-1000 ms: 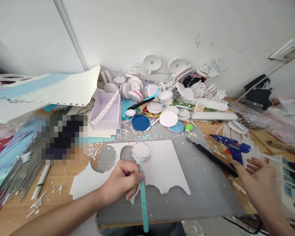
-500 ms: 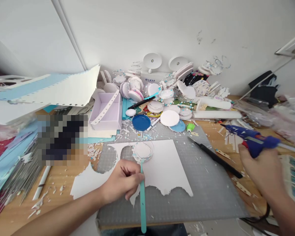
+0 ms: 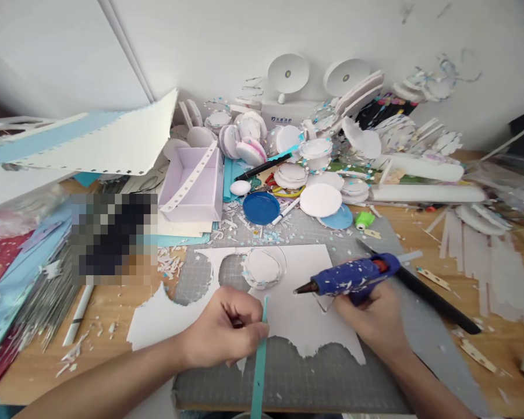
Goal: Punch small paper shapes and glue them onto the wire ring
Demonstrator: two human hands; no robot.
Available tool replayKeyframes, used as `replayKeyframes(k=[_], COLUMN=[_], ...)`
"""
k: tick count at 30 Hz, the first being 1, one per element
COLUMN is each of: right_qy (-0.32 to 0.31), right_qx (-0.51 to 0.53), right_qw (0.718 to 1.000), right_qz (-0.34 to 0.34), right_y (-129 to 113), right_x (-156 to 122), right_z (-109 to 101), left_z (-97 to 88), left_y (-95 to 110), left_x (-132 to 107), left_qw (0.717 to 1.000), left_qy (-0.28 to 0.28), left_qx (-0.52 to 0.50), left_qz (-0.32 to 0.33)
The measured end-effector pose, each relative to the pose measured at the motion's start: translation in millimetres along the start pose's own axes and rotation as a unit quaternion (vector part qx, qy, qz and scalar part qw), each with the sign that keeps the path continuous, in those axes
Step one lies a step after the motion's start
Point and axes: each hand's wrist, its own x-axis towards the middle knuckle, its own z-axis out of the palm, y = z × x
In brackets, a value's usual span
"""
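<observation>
In the head view, my left hand (image 3: 229, 326) is closed, pinching a flat teal strip (image 3: 258, 381) near its upper end. Just beyond the strip's tip lies a round white disc (image 3: 264, 267) with a thin clear ring and small blue bits round its edge; whether they touch I cannot tell. Under both is a white sheet (image 3: 305, 308) with rounded cut-outs. My right hand (image 3: 378, 317) is wrapped round a blue glue gun (image 3: 353, 276), its nozzle pointing left over the sheet, to the right of my left hand.
A grey cutting mat (image 3: 332, 378) lies under the sheet. A black-handled knife (image 3: 436, 299) rests at the right. Behind are a blue lid (image 3: 261, 208), a green cap-like piece (image 3: 364, 219), a lilac box (image 3: 192, 180) and piled white discs (image 3: 321, 199). Thin wires (image 3: 55, 291) lie left.
My right hand has brought the glue gun from the far right over the sheet, near my left hand. The view has shifted a little. My left hand still pinches the strip.
</observation>
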Motion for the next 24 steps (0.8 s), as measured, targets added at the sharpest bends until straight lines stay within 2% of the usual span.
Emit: replayKeyframes(k=[6,10,24], right_qy=[-0.038,-0.071,-0.101], right_qx=[-0.015,-0.007,-0.017], right_qw=[0.997,0.996,0.992], right_qz=[-0.064,-0.060,-0.080], right_y=[4.8,0.2,9.1], right_x=[-2.1,-4.1,-5.6], right_z=[4.1,4.8,7.1], left_z=[0.2,-0.2,-0.1], left_y=[-0.6,0.8,-0.2], left_x=[0.4,0.3,-0.4], left_qw=[0.999,0.999,0.999], left_qy=[-0.028,-0.033,-0.047], left_qx=[-0.003,0.008,0.011], left_qz=[-0.029,-0.031,-0.022])
